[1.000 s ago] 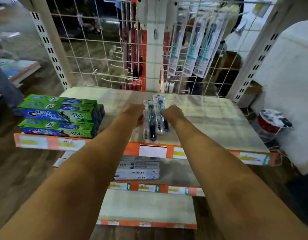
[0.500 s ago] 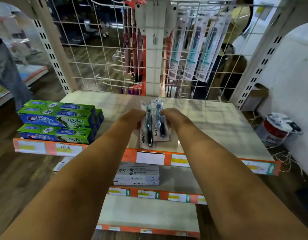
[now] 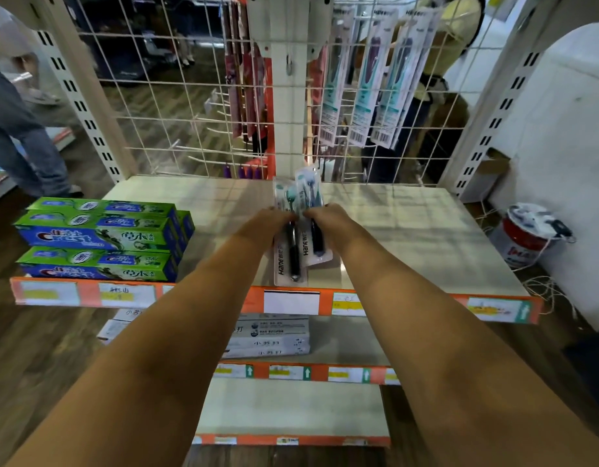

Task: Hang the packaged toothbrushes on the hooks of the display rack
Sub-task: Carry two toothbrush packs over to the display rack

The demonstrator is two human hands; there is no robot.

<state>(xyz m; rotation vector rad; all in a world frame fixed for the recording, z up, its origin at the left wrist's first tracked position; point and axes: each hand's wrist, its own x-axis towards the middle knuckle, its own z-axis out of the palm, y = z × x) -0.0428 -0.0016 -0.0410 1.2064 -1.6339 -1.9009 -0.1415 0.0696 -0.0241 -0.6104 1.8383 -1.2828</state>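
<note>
Head view. Left hand (image 3: 269, 224) and right hand (image 3: 328, 219) each close their fingers on the middle of a toothbrush pack, the left pack (image 3: 286, 237) just beside the right pack (image 3: 311, 219), above the shelf (image 3: 409, 230). Header ends point toward the grid (image 3: 176, 106), presumably so the hang-holes meet a bare hook (image 3: 207, 160) first. Hung packs (image 3: 365, 82) fill the upper right.

Bare shelf (image 3: 409, 237) lies open to my right; toothpaste boxes (image 3: 99, 237) block the left, hung packs (image 3: 369, 85) crowd the grid's (image 3: 163, 106) upper right.
</note>
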